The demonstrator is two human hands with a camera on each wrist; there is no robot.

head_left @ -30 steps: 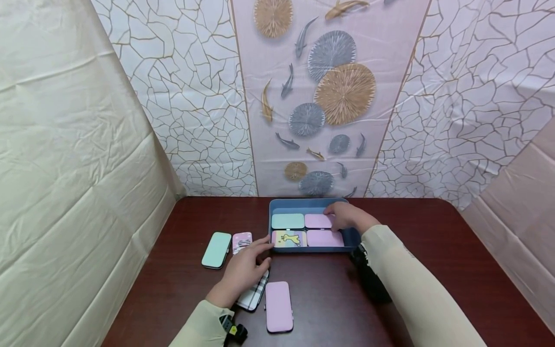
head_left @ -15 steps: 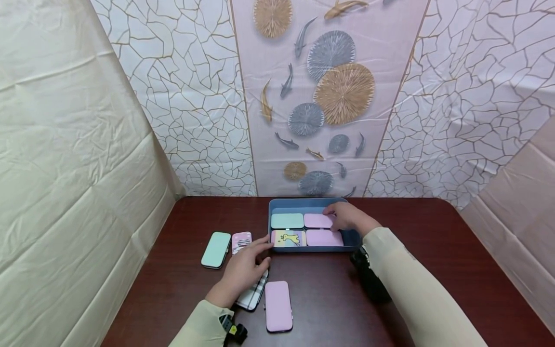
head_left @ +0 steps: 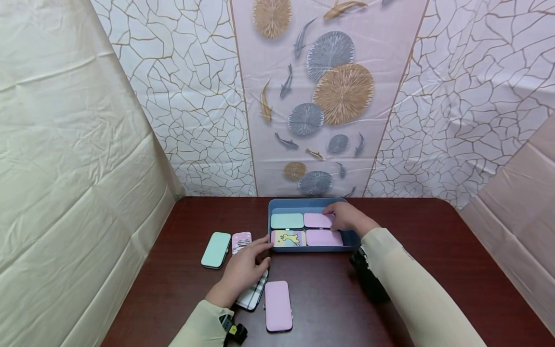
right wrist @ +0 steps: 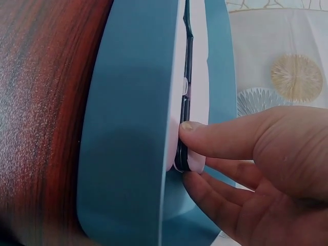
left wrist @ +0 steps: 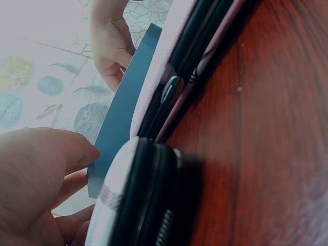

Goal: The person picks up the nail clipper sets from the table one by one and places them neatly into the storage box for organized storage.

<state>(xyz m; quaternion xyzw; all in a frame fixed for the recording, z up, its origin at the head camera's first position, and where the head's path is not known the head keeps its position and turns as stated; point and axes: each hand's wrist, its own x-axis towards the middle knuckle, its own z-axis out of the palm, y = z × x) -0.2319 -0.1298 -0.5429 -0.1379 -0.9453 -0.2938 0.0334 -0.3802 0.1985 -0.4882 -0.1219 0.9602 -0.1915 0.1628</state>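
Right hand (head_left: 347, 218) pinches a pink case (head_left: 318, 220) inside the blue tray (head_left: 313, 204); left hand (head_left: 240, 273) lies on a plaid case (head_left: 253, 298), fingers loosely spread.

Dark red-brown wooden table (head_left: 433, 250) bears a blue rectangular plastic tray (head_left: 273, 208), mint (head_left: 216, 249), pink-striped (head_left: 241, 239), plaid (head_left: 253, 296) and plain pink (head_left: 278, 306) zip cases.

The head view looks down and forward over the table (head_left: 433, 250). Both wrist views sit low and very close, sharing the blue tray (head_left: 277, 206) (left wrist: 120, 118) (right wrist: 128, 128).
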